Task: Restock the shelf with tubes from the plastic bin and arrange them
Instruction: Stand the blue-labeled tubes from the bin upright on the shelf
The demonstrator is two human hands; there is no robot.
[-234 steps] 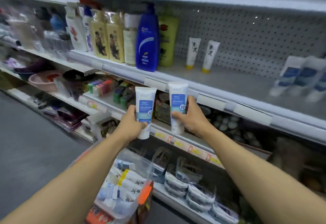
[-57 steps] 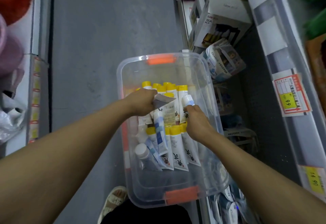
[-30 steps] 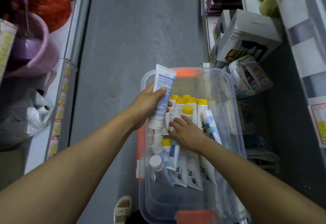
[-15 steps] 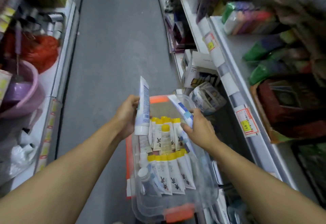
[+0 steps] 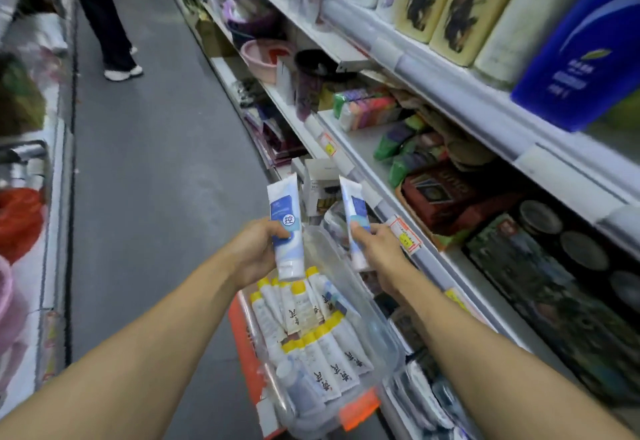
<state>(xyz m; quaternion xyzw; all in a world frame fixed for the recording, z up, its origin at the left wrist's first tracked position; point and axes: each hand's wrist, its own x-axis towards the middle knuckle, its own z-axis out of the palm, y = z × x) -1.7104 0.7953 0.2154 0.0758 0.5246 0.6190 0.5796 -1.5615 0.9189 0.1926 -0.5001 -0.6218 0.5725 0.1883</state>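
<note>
Meanwhile, one blue-white tube (image 5: 286, 232) is gripped in the left hand (image 5: 258, 249), another tube (image 5: 356, 225) in the right hand (image 5: 375, 252), above the plastic bin (image 5: 381, 329).

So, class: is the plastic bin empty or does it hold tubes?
Not empty: the bin holds many yellow-capped tubes lying inside.

One head-worn wide-angle view looks forward and down along a shop aisle floor (image 5: 156, 169), close above both hands (image 5: 256, 249) and the plastic bin (image 5: 377, 332), with shelves (image 5: 450, 93) running up the right side
</note>
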